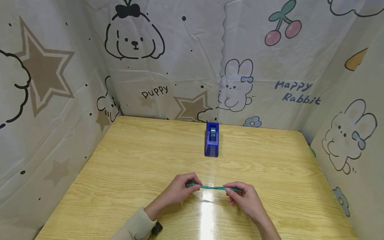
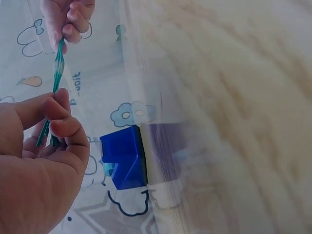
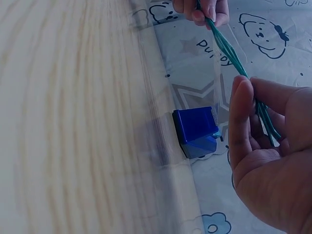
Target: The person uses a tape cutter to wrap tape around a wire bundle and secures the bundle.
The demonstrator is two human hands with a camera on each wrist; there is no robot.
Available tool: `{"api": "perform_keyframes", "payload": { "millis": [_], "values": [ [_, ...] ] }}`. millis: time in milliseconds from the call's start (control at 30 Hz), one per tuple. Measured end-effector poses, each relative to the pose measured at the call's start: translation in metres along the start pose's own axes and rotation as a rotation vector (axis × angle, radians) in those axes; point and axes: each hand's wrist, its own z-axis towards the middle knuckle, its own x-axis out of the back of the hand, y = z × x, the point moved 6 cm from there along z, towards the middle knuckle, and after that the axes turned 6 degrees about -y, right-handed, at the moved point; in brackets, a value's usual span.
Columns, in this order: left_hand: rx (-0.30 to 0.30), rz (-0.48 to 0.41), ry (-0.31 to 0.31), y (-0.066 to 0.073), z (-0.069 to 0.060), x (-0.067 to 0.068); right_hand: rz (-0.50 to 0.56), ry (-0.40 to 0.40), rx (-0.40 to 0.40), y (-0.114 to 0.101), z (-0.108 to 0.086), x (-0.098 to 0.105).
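Note:
A bundle of thin green strands is stretched nearly level between the two hands, just above the table. At its left end, my left hand pinches it between thumb and fingers; loose ends poke out inside that hand in the left wrist view. Its other end is pinched by my right hand, with strand ends showing past the fingers. A pale see-through strip, like clear tape, appears beside the bundle's middle; whether it is stuck on, I cannot tell. Beyond the hands stands a blue tape dispenser holding a roll.
The wood-grain table has a glossy top with a bright light reflection in front of the hands. Printed cloth with cartoon animals and stars hangs behind and along both sides. A dark band is on the left wrist.

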Motion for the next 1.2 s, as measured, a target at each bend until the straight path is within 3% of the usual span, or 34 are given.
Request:
{"api": "perform_keyframes", "payload": {
  "millis": [367,667,933,1200],
  "values": [
    [-0.057,0.055,-0.010,0.002,0.004,-0.001,0.018,0.048,-0.102,0.006,0.005,0.004],
    [-0.026,0.057,-0.031,0.002,0.005,-0.002,0.032,0.041,-0.103,0.006,0.006,0.004],
    [-0.050,0.063,-0.051,0.001,0.008,-0.002,-0.021,0.058,-0.141,0.008,0.008,0.005],
    [-0.046,0.055,-0.055,-0.002,0.011,0.001,-0.093,0.011,-0.093,0.003,0.009,0.005]
  ]
}}
